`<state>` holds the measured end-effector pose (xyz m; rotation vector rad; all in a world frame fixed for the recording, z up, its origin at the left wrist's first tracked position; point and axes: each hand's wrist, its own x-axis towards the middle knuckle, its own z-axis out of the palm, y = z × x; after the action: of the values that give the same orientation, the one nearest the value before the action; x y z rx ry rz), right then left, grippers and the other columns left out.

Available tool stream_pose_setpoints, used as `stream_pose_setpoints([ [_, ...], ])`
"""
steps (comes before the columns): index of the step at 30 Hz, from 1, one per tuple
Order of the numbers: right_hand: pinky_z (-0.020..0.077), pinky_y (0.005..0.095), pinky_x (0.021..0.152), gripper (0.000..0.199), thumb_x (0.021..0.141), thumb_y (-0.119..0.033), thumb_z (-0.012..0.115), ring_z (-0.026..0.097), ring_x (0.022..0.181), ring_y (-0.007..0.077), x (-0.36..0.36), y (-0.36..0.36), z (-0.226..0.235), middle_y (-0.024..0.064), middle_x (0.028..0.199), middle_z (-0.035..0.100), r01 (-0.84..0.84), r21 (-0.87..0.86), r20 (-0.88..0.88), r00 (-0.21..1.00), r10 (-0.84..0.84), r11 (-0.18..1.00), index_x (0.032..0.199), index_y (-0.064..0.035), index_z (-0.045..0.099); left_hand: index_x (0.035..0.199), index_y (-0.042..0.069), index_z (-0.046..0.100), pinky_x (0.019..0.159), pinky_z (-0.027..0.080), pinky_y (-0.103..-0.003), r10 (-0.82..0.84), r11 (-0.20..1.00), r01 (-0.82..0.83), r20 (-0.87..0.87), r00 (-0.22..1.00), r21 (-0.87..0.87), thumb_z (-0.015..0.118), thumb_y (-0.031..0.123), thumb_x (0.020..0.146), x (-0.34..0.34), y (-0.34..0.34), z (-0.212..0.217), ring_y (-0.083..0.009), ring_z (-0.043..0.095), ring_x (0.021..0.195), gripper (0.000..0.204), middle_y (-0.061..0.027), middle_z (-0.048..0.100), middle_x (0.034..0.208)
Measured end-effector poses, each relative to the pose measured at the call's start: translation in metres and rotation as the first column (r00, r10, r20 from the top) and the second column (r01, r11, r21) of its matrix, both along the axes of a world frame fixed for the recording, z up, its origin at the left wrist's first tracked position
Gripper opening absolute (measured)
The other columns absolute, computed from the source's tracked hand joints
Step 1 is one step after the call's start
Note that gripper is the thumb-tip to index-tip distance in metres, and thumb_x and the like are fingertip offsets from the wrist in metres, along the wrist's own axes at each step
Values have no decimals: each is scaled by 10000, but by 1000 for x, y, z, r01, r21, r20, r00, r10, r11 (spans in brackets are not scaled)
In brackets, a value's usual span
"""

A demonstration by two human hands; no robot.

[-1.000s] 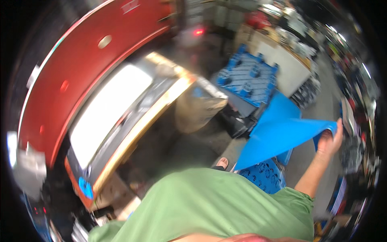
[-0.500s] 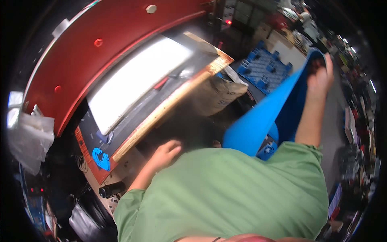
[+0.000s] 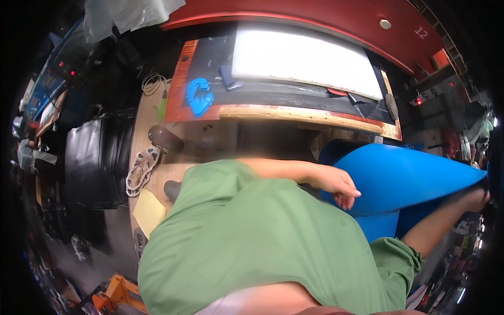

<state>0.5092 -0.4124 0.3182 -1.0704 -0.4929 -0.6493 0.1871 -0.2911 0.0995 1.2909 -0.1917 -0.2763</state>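
Note:
A large, smooth blue sheet (image 3: 388,176), bent into a curve, stretches from beside my body to the far right. My right hand (image 3: 476,199) grips its pointed outer edge at the right rim of the picture, where the fingers are partly lost in shadow. Across the front of my body reaches my left arm. My left hand (image 3: 337,185) hangs just over the near part of the sheet with loosely bent fingers and nothing in it. Whether its fingertips touch the sheet I cannot tell.
Ahead is a dark-topped workbench (image 3: 262,94) with a wooden edge, carrying a bright white panel (image 3: 304,58) and blue cut-out pieces (image 3: 199,97). A red machine beam (image 3: 315,13) spans behind it. To the left are a dark bottle (image 3: 165,139), patterned sandals (image 3: 143,170) and black plastic wrapping (image 3: 97,157).
My view has turned to the right. My left hand has come across my body to the blue sheet. My right hand, still holding the sheet's edge, now shows lower and farther right.

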Motion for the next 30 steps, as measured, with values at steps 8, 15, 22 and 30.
stream_pose_setpoints([
  [8,560,403,701,318,891,-211,625,672,777,283,-27,56,9,223,914,669,-52,98,113,993,40,994,905,106,652,1473,57,355,941,489,-415,-31,912,-42,-170,985,-409,371,652,978,10,-29,-7,-236,568,1133,774,-162,540,1314],
  [15,498,467,816,303,735,-147,767,613,814,323,-50,-66,-7,186,850,612,-321,378,-64,927,371,868,935,36,629,1499,-104,166,1162,180,-610,278,58,-612,-576,769,-789,622,880,618,-32,47,-38,-504,101,1460,1397,-319,77,1583],
  [22,549,401,788,280,792,-203,729,660,779,312,-146,-128,13,214,870,675,-185,339,25,982,188,922,941,31,692,1062,-8,534,1048,441,-577,239,188,-844,-810,536,-503,580,150,891,7,69,-66,-390,572,1079,237,-219,562,1100],
  [30,475,384,932,893,827,-723,583,595,1103,311,-165,-154,-25,218,1259,586,634,-573,465,774,-431,520,1352,-1,548,1095,-138,566,863,599,-361,-36,824,-392,-727,686,-410,459,37,942,56,60,-185,-328,666,944,255,-249,599,1077],
])
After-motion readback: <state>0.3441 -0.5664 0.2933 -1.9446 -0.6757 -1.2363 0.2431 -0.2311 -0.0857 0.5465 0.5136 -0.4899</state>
